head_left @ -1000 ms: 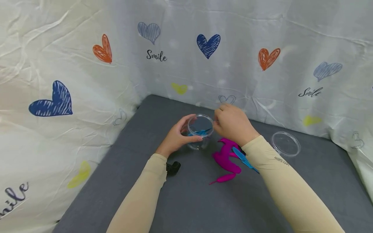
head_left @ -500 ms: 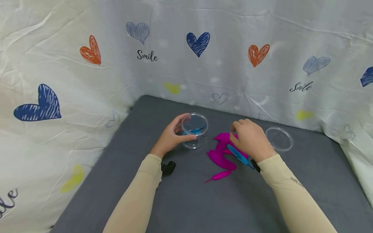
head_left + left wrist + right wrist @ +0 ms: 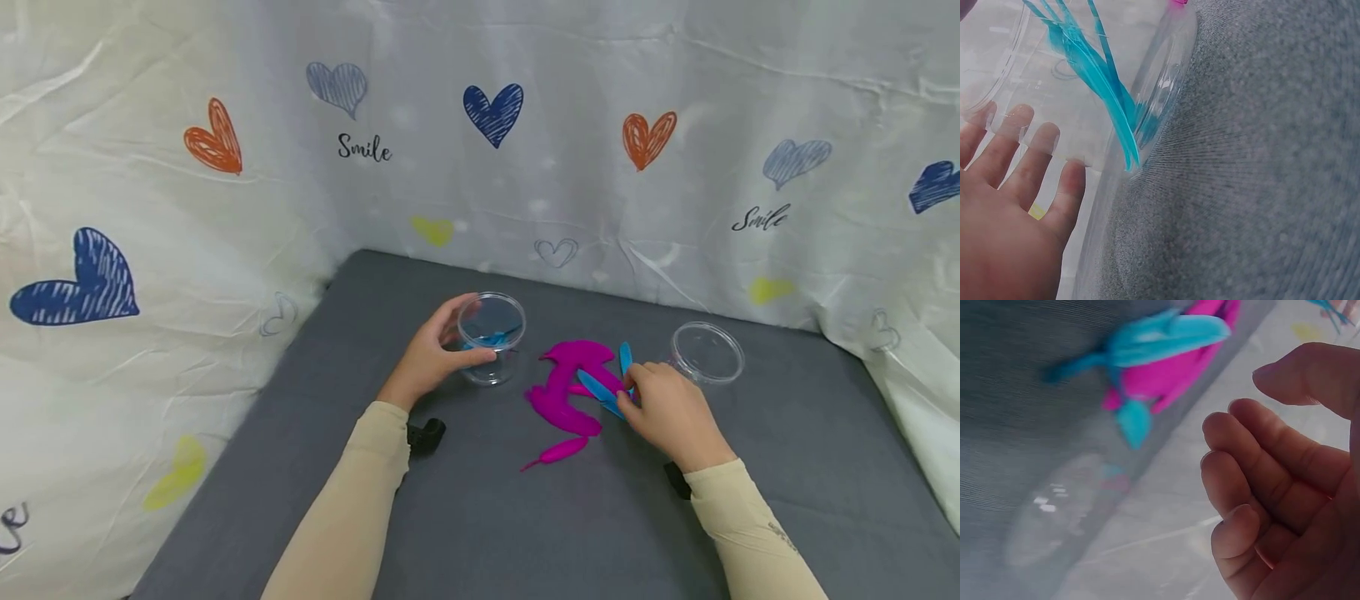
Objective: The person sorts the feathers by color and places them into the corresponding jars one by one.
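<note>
Gripped by my left hand (image 3: 429, 354), the cup (image 3: 504, 364) holds blue strips (image 3: 1092, 70); right hand (image 3: 675, 410) loose, empty; other pieces (image 3: 555, 404) remain outside

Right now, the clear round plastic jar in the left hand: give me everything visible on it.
The clear round plastic jar is see-through and glossy, with a circular rim and an uncovered top. It looks roughly upright, its base apparently on the grey cloth-covered table. Inside, slim bright-blue pieces lean against the wall; I can't count them reliably. The left hand grips it, thumb on the near side, fingers around the far side.
</note>
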Available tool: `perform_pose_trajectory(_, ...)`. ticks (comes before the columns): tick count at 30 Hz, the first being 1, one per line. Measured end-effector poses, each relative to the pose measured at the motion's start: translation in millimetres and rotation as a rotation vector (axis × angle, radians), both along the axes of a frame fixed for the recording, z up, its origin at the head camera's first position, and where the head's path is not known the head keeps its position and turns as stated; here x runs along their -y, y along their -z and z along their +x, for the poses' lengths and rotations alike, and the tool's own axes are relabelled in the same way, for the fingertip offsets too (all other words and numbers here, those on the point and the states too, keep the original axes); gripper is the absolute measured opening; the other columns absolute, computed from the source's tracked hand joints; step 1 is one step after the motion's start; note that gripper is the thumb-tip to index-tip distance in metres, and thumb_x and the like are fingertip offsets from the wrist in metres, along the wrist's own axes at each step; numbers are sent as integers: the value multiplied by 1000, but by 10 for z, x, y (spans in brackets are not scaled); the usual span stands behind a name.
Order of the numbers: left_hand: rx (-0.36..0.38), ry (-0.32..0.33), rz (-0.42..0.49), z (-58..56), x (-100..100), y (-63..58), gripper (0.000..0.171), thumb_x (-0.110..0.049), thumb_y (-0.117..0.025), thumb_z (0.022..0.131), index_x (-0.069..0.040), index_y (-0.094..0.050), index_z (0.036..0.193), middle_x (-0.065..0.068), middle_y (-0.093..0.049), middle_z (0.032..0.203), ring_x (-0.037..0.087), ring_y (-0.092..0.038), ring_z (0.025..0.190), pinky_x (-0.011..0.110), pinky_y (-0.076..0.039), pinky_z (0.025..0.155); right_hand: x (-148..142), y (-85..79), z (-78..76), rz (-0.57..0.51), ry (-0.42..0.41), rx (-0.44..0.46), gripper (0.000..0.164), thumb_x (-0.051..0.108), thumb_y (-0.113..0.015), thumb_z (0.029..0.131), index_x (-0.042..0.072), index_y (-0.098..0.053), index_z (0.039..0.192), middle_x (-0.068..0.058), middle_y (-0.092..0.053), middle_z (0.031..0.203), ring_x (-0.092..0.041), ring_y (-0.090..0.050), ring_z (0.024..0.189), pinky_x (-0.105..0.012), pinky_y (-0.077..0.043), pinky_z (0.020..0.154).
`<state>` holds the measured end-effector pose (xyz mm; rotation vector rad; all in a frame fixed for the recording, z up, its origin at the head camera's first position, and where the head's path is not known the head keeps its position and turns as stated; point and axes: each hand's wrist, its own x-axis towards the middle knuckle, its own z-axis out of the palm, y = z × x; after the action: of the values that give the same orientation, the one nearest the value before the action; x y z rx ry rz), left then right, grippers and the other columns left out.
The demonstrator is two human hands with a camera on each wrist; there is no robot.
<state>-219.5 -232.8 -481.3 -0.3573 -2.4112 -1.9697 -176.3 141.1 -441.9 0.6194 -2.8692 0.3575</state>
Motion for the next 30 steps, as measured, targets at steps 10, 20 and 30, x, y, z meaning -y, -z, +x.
perform_pose_trajectory(10, 1, -4, -7, 18, 7, 1, 91, -32, -96, 85, -40, -46, 161, -12, -53, 164, 11, -46, 156, 52, -39, 129, -168, 247, 128, -62, 112, 26, 18, 12, -74, 92, 11, -63, 78, 1, -51, 65, -17, -48, 63, -34, -44, 55)
perform_pose_trajectory(20, 4, 12, -13, 11, -16, -14, 91, -33, -95, 86, -39, -45, 162, -10, -51, 166, 13, -44, 158, 53, -39, 129, -113, 307, 142, -82, 209, 93, 29, 19, -77, 92, 12, -59, 71, -1, -52, 61, -18, -49, 56, -34, -39, 48)
perform_pose_trajectory(30, 3, 20, -10, 9, -34, -17, 89, -32, -94, 87, -38, -46, 161, -10, -52, 166, 12, -44, 158, 53, -38, 130, -7, 313, 97, -53, 275, 121, 51, 22, -75, 94, 15, -43, 55, 1, -38, 54, -19, -43, 49, -32, -29, 43)
